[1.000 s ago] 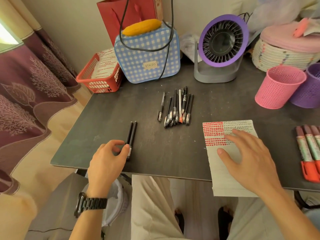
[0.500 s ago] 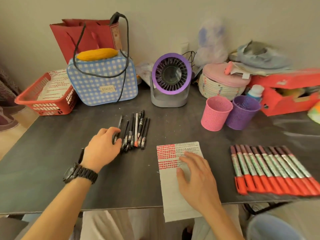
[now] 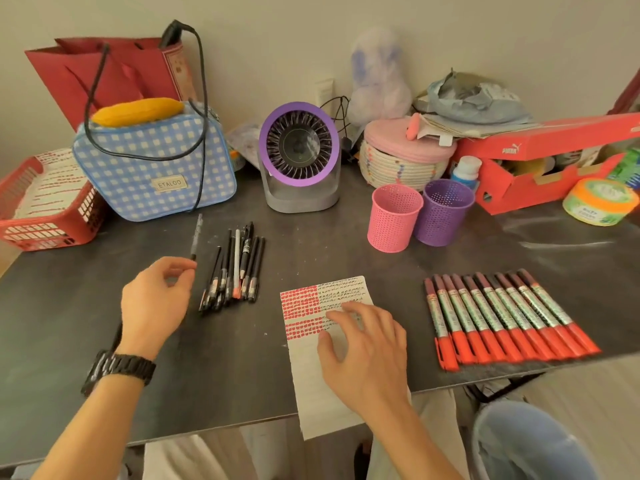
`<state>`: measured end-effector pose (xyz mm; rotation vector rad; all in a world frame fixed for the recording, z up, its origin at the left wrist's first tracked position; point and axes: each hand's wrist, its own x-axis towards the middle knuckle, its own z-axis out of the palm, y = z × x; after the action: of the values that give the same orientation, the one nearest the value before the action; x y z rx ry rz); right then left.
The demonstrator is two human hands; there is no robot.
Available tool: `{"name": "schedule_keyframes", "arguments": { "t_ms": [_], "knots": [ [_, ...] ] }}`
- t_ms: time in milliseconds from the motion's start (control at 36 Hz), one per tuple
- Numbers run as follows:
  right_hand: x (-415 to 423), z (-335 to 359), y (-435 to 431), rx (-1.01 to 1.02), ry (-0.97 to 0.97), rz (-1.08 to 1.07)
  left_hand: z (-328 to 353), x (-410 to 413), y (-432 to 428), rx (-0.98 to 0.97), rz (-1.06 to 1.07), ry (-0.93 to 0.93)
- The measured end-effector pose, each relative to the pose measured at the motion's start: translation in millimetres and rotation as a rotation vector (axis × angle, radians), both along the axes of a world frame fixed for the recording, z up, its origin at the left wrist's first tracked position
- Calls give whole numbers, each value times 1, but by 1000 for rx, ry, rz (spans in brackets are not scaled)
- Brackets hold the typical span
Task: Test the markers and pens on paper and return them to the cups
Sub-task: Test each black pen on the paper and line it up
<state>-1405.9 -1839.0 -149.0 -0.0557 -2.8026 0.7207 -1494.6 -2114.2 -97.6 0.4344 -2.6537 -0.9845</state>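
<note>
The dark table (image 3: 225,362) carries everything the task needs. Nearest its front edge lies the sheet of paper (image 3: 308,393), its lower end hanging over that edge. Its top part is filled with blocks of short red strokes on the left and rows of black strokes on the right; the rest is bare. The right hand (image 3: 363,355) rests on it with the fingers spread and nearly straight, its grip open and holding nothing, only pressing the sheet flat.

To the right of the paper lies a tidy row of markers (image 3: 502,317), side by side and touching, capped, the red caps toward the person. To the left is a loose bundle of pens (image 3: 235,271), mostly black and thin. Behind the paper stand the pink cup (image 3: 394,218) and the purple cup (image 3: 445,211), touching each other; both look empty.

The left hand (image 3: 156,299), just left of the bundle, has its grip closed in a pinch on the near end of one black pen (image 3: 195,237), which points away toward the back of the table.

Judging by the marks, some testing is done in both colours, but the return is not yet begun: no pen or marker shows in either cup.
</note>
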Motion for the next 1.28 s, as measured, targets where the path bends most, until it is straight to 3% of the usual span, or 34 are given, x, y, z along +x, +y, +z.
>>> {"name": "schedule_keyframes", "arguments": {
  "t_ms": [111, 194, 250, 389, 583, 667, 972, 1278],
  "knots": [
    [-1, 1, 0, 7, -10, 0, 6, 39, 38, 238, -58, 137],
    [-2, 2, 1, -8, -25, 2, -3, 64, 74, 431, -212, 158],
    [-2, 4, 2, -7, -52, 30, -11, 77, 95, 459, -335, 151],
    [-7, 13, 13, -109, -162, 114, -30, 92, 127, 446, -490, 112],
    [-1, 17, 26, -679, -172, 196, -42, 94, 131, 449, -545, 125],
    [0, 21, 28, -828, -147, 244, -44, 94, 128, 428, -554, 96],
    [7, 24, 34, -863, -118, 296, -47, 99, 137, 79, -610, 51],
    [5, 24, 38, -982, -128, 336, -51, 99, 139, 19, -596, 91]
  ]
}}
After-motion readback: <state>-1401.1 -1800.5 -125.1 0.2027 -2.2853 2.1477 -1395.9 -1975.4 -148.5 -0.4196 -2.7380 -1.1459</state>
